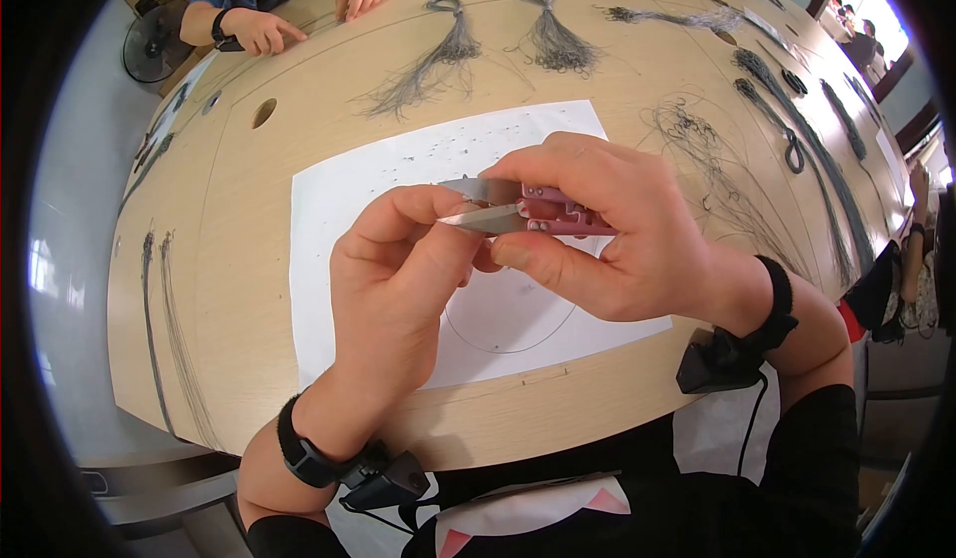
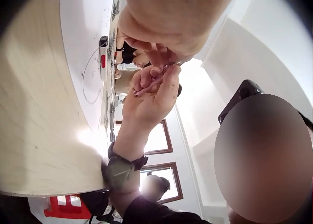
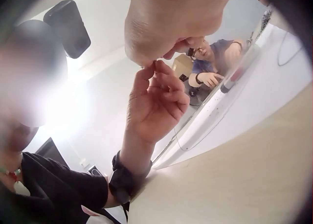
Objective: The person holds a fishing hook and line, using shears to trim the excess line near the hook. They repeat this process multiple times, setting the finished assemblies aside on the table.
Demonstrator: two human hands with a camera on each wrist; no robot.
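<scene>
Pink-handled cutters [image 1: 570,222] with silvery jaws are held by my right hand [image 1: 637,224], thumb below and fingers above. At the jaws' tips, my left hand [image 1: 393,284] pinches thumb and forefinger together; a thin wire appears to run from it, its held end too small to make out. A large thin loop [image 1: 498,352] curves over the white paper [image 1: 334,259] below both hands. In the left wrist view the pink handles [image 2: 149,87] lie across the right hand's palm [image 2: 146,104]. In the right wrist view the left fingertips meet beneath the right hand [image 3: 171,28].
Dark specks dot the paper, where a red-and-white marker [image 2: 103,57] also lies. Bundles of grey wire [image 1: 558,45] sit across the wooden table [image 1: 239,180], with loose strands [image 1: 712,160] at right and two thin bundles [image 1: 149,309] at left. Another person's hands [image 1: 261,32] rest across the table.
</scene>
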